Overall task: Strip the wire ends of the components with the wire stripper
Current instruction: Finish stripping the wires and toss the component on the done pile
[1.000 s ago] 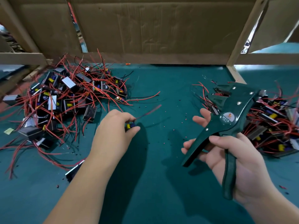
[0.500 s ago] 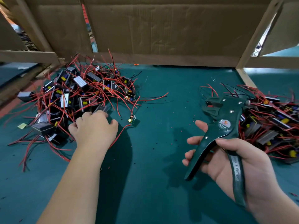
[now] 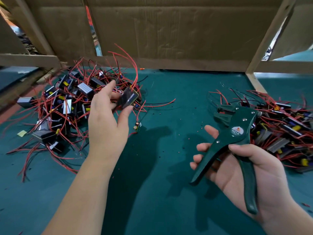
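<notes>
Over the worktop (image 3: pixel 169 192), the grip of our left hand (image 3: pixel 108 122) pinches one component (image 3: pixel 129 98) above the left pile (image 3: pixel 64 106), red wires (image 3: pixel 134 65) arcing up. Our right hand (image 3: pixel 249 172) grips the wire stripper (image 3: pixel 237 133), handles spread. Next, we judge: feed a wire end into its jaws.

One left hand (image 3: pixel 105 126), one right hand (image 3: pixel 234 177); one wire stripper (image 3: pixel 240 122), two component heaps (image 3: pixel 55 107) (image 3: pixel 284 131), one held component (image 3: pixel 128 99)

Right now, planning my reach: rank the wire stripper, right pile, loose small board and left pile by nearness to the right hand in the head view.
1. wire stripper, held in the right hand.
2. right pile, just beyond it.
3. loose small board, mid-mat.
4. left pile, far left.
</notes>
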The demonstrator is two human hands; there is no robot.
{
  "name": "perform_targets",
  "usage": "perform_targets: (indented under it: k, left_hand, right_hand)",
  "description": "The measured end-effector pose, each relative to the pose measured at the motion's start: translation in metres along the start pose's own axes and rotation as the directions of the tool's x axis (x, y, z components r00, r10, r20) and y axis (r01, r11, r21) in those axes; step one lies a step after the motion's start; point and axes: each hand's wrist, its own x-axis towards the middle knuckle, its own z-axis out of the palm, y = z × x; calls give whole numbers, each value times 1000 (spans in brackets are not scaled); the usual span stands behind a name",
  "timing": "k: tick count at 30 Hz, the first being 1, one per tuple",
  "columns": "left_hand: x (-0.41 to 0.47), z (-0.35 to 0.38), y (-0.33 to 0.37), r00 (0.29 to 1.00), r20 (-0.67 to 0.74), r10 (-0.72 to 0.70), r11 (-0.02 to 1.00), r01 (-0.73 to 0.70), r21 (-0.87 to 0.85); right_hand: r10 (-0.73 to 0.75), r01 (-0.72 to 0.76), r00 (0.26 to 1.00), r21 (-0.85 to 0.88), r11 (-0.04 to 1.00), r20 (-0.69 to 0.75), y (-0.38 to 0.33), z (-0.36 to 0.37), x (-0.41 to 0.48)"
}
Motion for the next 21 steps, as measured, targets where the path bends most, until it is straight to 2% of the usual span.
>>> perform_targets:
  k: [2, 3, 4, 5, 6, 7, 8, 10, 12, 17, 21]
  left_hand:
    - [0, 3, 11, 992, 73, -103, 957, 119, -265]
    - [-1, 3, 18, 972, 144, -187, 854, 234, -465]
    - [-1, 3, 26, 929, 250, -273, 655, 369, -659]
    - [-2, 3, 32, 864, 385, -323, 401, 494, -772]
    - [-3, 2, 36, 797, 506, -329, 182, 580, -794]
    - [-3, 2, 39, 740, 593, -318, 49, 637, -769]
    - [-4, 2, 40, 698, 648, -307, -20, 675, -737]
    - [-5, 5, 42, 651, 692, -311, -65, 712, -699]
    - [-6, 7, 42, 638, 693, -336, -47, 723, -689]
    - [-7, 8, 41, 641, 621, -450, 160, 743, -650]
    - [-10, 10, 47, 641, 596, -484, 210, 746, -632]
  right_hand:
    - [-15, 16, 1000, 23, 1000, -18, 0, 0, 1]
    - [-21, 22, 999, 32, 999, -24, 0, 0, 1]
    - [-24, 25, 999, 35, 999, -29, 0, 1, 1]
    - [-24, 26, 999, 33, 999, -33, -1, 0, 1]
    - [-23, 24, 999, 32, 999, -35, -1, 0, 0]
    - [-19, 20, 999, 34, 999, -31, -1, 0, 0]
    - [-14, 15, 1000, 37, 999, -25, -1, -1, 0]
    - [0, 1, 1000, 30, 1000, -9, 0, -3, -1]
    - [13, -14, 1000, 11, 1000, 20, 0, -3, -2]
    - [52, -52, 995, -7, 999, 84, -1, -1, -5]
    - [125, -111, 974, -83, 990, 186, 2, 3, -9]
